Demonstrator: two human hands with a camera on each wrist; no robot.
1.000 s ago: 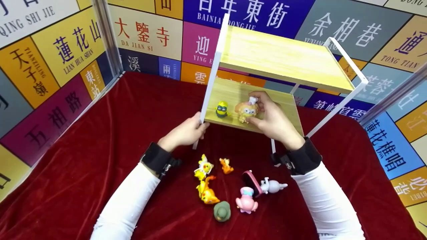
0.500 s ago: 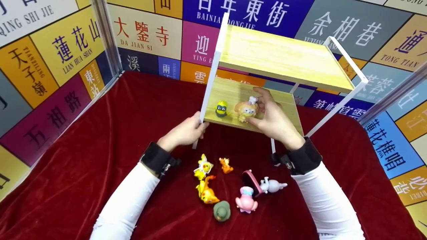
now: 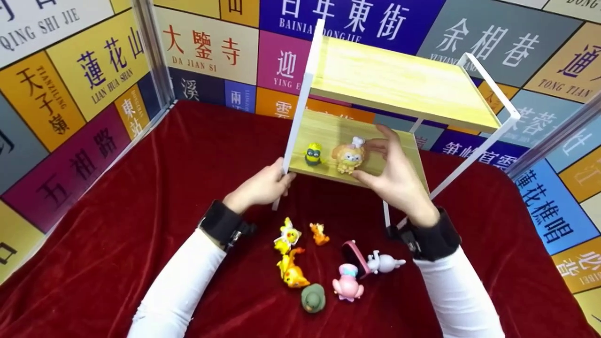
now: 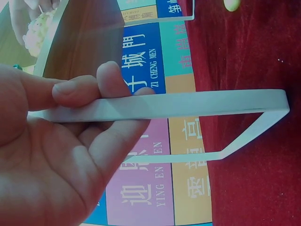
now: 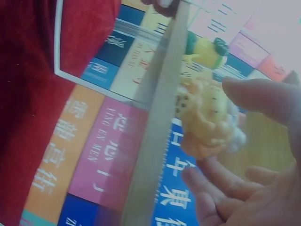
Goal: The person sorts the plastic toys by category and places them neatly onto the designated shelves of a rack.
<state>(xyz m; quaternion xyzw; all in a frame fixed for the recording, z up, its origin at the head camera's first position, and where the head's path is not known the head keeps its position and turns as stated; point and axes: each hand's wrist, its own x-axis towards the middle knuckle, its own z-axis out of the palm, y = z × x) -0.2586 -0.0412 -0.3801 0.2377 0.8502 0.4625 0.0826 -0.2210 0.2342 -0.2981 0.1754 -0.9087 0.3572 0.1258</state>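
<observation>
My left hand (image 3: pixel 263 187) grips the white metal leg (image 4: pixel 188 104) of a two-tier wooden shelf (image 3: pixel 404 80), thumb and fingers on either side of it. On the lower board stands an orange-maned figurine (image 3: pixel 350 157) with a white hat, upright near the front edge. Beside it to the right is my right hand (image 3: pixel 396 173), thumb and fingers spread apart around its side. A gap shows between the thumb and the figurine in the right wrist view; whether a fingertip still touches it I cannot tell. Left of it stands a yellow-and-blue minion figurine (image 3: pixel 313 154).
On the red cloth (image 3: pixel 211 300) in front of the shelf lie a yellow figurine (image 3: pixel 287 235), a small orange one (image 3: pixel 319 234), an orange-yellow one (image 3: pixel 292 271), a green duck (image 3: pixel 313 298), a pink figurine (image 3: pixel 348 285) and a grey one (image 3: pixel 384 263). Printed panels stand behind.
My right hand has let go of the maned figurine and moved slightly right, its fingers wider apart. The figurine stays on the lower board. My left hand keeps its hold on the leg.
</observation>
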